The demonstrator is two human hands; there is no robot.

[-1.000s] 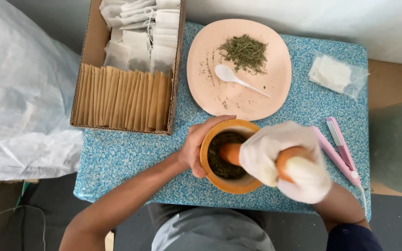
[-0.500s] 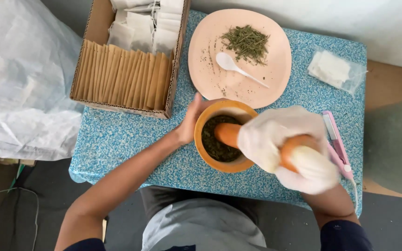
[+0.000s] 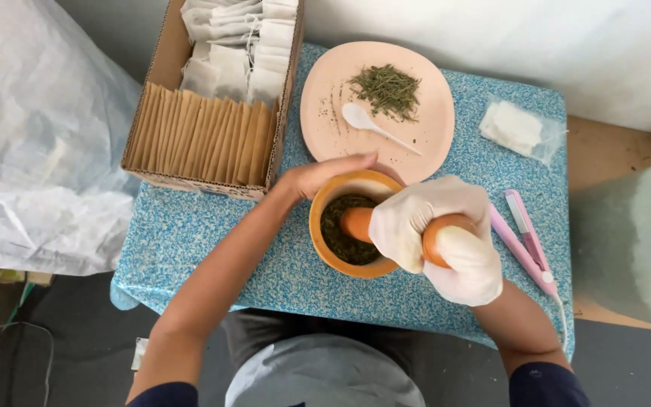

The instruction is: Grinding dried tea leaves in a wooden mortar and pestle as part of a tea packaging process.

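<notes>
Gloved right hand (image 3: pixel 446 237), pestle (image 3: pixel 359 224) tilted lower

The bare left hand (image 3: pixel 318 177) lay curved with its fingers together, arm reaching up from the bottom left, while the gloved right hand (image 3: pixel 438 237) was closed tight in a fist, arm bent in.
</notes>
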